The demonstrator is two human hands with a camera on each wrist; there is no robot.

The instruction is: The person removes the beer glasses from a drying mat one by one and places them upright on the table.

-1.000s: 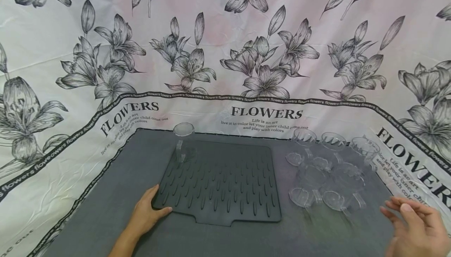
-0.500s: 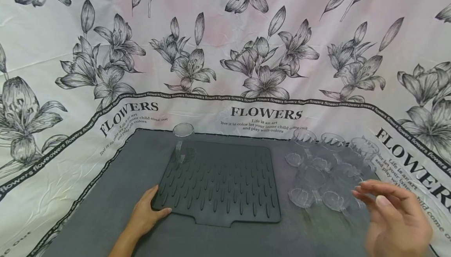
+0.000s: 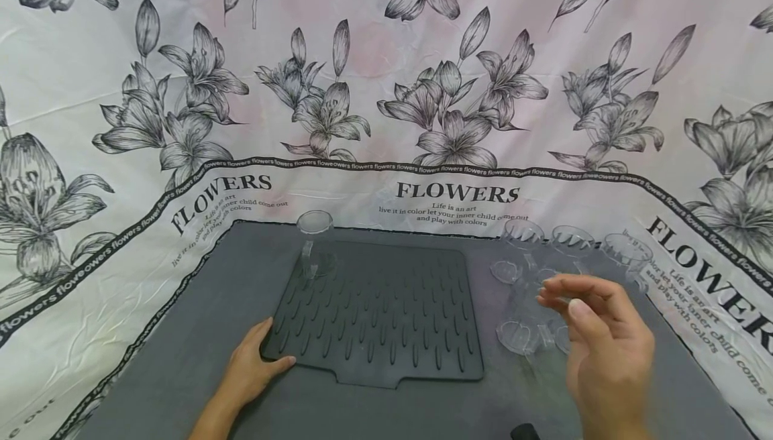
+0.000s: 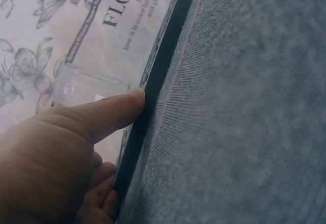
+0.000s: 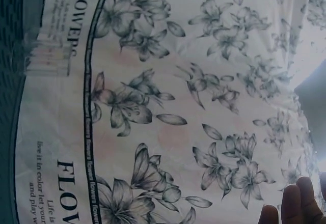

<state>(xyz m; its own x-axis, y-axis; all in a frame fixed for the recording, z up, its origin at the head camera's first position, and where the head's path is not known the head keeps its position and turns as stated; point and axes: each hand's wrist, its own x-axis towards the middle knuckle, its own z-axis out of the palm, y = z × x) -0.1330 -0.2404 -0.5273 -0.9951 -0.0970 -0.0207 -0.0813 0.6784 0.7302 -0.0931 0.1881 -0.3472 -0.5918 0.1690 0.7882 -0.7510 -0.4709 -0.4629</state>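
A black rubber drying mat [image 3: 368, 353] with raised ridges lies on the grey table. My left hand [image 3: 247, 366] holds its near left corner, the thumb at the front edge and the fingers along the left side. In the left wrist view the thumb [image 4: 114, 113] presses on the mat's dark edge. At the mat's far left corner stands a clear mug [image 3: 315, 225], its handle towards me. My right hand [image 3: 610, 353] hovers in front of several clear mugs [image 3: 518, 337] at the right, hiding part of them. Its fingers are loosely bent, with nothing visible between them.
Floral cloth [image 3: 447, 192] with printed lettering rises behind and beside the grey table [image 3: 199, 306]. Those clear mugs stand close together near the right edge. A small black object [image 3: 524, 432] shows at the bottom edge, by the right wrist.
My right hand has moved left and a little up from the right side, now covering some of the mugs. The left hand, mat and single mug have stayed put.
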